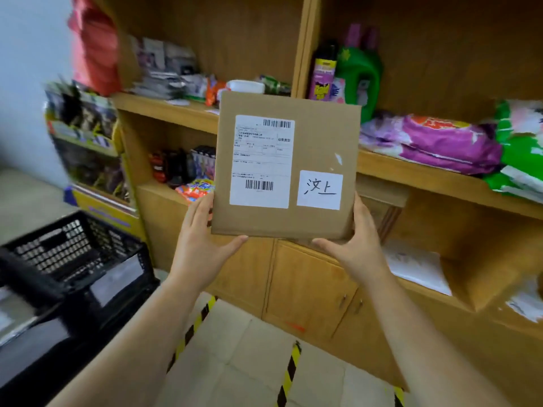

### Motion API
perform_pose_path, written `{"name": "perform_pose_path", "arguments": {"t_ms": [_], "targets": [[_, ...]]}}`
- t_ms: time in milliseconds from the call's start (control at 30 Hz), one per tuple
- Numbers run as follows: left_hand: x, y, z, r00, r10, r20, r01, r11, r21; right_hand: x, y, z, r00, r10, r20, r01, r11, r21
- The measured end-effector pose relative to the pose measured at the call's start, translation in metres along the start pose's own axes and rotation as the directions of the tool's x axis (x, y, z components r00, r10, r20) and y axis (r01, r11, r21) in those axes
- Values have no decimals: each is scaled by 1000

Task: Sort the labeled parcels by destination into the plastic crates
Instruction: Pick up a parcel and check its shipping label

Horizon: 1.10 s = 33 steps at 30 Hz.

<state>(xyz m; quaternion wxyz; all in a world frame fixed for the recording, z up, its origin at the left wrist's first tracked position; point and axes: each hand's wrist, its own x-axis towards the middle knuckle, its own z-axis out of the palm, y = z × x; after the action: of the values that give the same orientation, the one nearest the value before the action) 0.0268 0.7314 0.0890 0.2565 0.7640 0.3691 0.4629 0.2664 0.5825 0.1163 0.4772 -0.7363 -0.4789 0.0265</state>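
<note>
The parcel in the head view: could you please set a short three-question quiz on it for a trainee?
1. True or false: the left hand and the right hand both hold the parcel at its lower corners.
2. The black crate lies: A) lower left of the parcel; B) on the top shelf; C) right of the parcel.
3. Fill in: the parcel's face carries ___ white labels.
Key: 1 true; 2 A; 3 two.

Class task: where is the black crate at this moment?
In the head view, the crate sits lower left, beside the wooden shelves, left of the left hand holding the parcel.
</note>
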Motion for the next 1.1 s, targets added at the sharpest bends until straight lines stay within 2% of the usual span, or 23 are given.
{"name": "perform_pose_path", "arguments": {"t_ms": [133,267,500,733,833,967,1100], "targets": [[-5,-42,-59,987,-106,-119,111,993,41,28,-31,79,983,-103,151,90,992,90],[-25,-84,-121,951,-160,-265,205,967,152,41,-66,159,928,-222,300,164,965,205],[-61,-99,-199,840,-207,-501,389,875,290,53,-126,268,760,-470,449,256,852,457],[-86,-88,-227,710,-212,-671,522,798,300,63,-169,337,552,-665,503,269,713,648],[-101,-86,-232,651,-219,-726,578,764,288,56,-180,363,471,-696,542,227,690,687],[-111,-89,-240,595,-219,-773,622,735,270,50,-192,389,424,-735,530,251,657,711],[-102,-106,-253,592,-213,-777,611,747,261,54,-205,406,411,-745,526,248,647,721]]}}
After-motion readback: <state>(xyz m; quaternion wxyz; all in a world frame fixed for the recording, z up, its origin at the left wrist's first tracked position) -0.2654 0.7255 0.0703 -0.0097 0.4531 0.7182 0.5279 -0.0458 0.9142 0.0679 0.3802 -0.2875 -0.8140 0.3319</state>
